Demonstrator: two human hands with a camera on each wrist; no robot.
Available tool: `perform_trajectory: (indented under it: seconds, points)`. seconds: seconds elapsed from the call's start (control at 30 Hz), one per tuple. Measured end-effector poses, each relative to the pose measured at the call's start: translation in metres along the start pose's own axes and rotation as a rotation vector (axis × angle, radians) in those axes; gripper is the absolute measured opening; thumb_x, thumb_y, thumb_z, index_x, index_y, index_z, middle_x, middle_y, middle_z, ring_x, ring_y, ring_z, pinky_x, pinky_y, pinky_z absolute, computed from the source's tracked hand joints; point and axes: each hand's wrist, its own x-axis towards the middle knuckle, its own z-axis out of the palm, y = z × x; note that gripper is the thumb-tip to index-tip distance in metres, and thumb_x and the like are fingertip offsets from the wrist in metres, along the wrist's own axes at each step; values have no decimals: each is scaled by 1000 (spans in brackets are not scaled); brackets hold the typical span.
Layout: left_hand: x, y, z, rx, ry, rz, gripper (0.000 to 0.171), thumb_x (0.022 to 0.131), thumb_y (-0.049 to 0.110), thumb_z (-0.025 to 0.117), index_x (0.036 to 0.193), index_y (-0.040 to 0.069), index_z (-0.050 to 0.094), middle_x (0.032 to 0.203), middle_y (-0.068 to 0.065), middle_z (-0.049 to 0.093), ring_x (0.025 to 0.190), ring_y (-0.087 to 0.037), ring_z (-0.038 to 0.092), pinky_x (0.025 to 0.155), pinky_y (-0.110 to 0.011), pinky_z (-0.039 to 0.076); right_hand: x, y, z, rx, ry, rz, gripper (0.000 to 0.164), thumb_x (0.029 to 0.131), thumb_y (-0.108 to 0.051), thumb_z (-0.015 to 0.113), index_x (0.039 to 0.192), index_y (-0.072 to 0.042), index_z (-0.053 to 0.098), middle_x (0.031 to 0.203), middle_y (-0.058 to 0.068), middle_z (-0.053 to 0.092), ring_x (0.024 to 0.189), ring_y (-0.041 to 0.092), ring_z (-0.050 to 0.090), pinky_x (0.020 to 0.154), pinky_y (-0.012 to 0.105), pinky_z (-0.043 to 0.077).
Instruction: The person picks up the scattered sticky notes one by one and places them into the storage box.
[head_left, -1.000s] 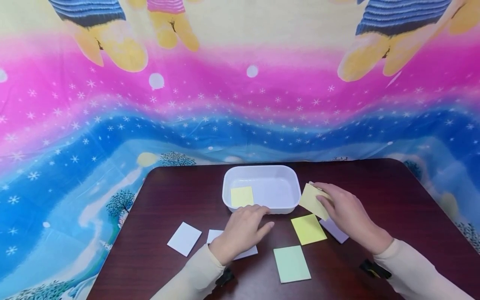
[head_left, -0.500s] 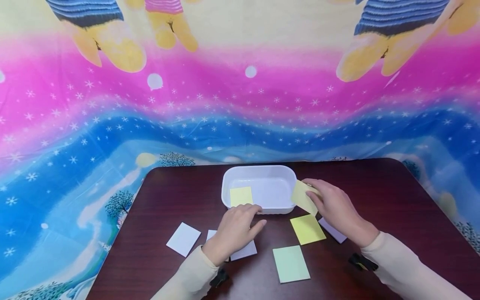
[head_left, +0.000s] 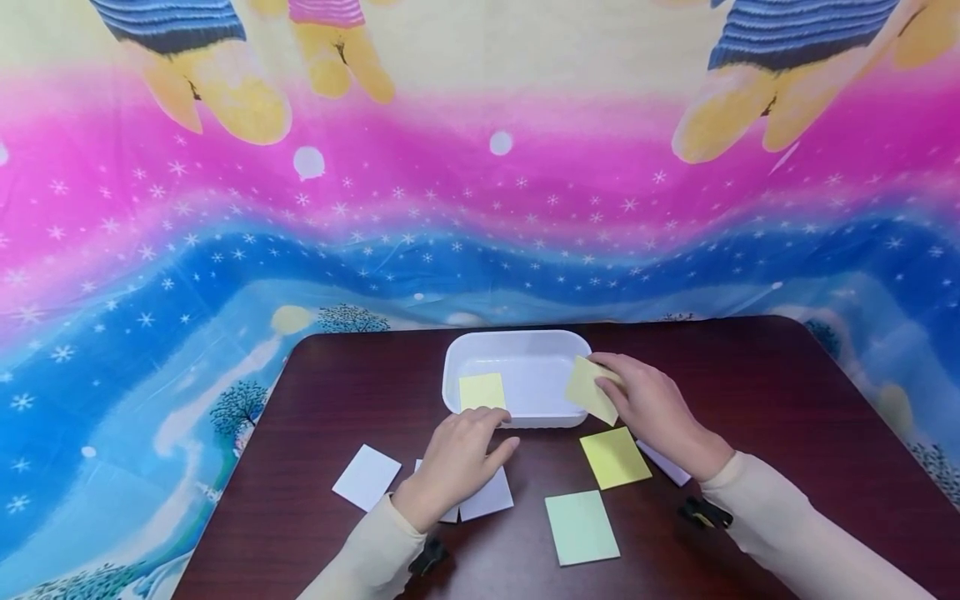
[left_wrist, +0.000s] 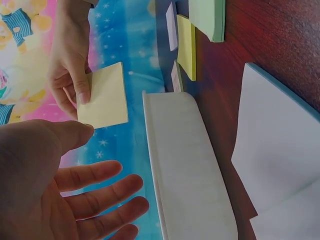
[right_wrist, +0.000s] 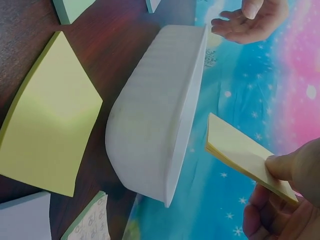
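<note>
My right hand point(head_left: 660, 412) pinches a pale yellow sticky note pad point(head_left: 591, 392) between thumb and fingers, at the right end of a white plastic basin point(head_left: 543, 420). In the right wrist view, the pad point(right_wrist: 245, 150) is several sheets thick and stands apart from the basin wall. Another pale yellow pad point(head_left: 482, 391) lies inside the basin at its left. My left hand point(head_left: 456, 462) hovers by the basin's front edge, fingers relaxed and holding nothing, as the left wrist view shows. Below it, two whitish pads point(head_left: 489, 496) lie partly hidden by that hand.
On the dark wooden table point(head_left: 300, 550) lie a white pad point(head_left: 367, 477) at left, a bright yellow pad point(head_left: 617, 457), a light green pad point(head_left: 582, 527) and a lilac pad point(head_left: 663, 462). A patterned pad point(right_wrist: 91, 220) shows in the right wrist view. A printed cloth point(head_left: 480, 183) hangs behind.
My right hand has carried the pale yellow pad leftward, from beside the basin to over its right rim. My left hand has drifted slightly left and stays unladen.
</note>
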Motion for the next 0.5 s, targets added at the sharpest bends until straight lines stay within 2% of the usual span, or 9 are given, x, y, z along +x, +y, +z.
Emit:
perform_trajectory:
  seconds: [0.2,0.4,0.5]
  points:
    - [-2,-4,-2,11,-2,-14,36,91,42,54,113,16,65,104,3,68,92,-14,62,76,-35,49,4,-1,6,6,-26,18,35,90,-18,60,124,-12,60,118,9,63,91,21,62,69,41,51]
    - [-6,-7,-5,-9,-16,-42,37,91,42,55,115,15,65,104,2,68,92,-14,62,78,-36,50,10,-5,10,20,-29,11,34,90,-19,61,123,-13,60,118,8,64,89,19,62,66,39,51]
    - [-7,-9,-5,-13,-8,-44,37,90,41,55,114,15,65,104,1,68,91,-14,63,78,-36,50,13,-7,13,18,-34,5,33,89,-20,62,122,-14,60,116,7,65,81,16,61,60,34,49]
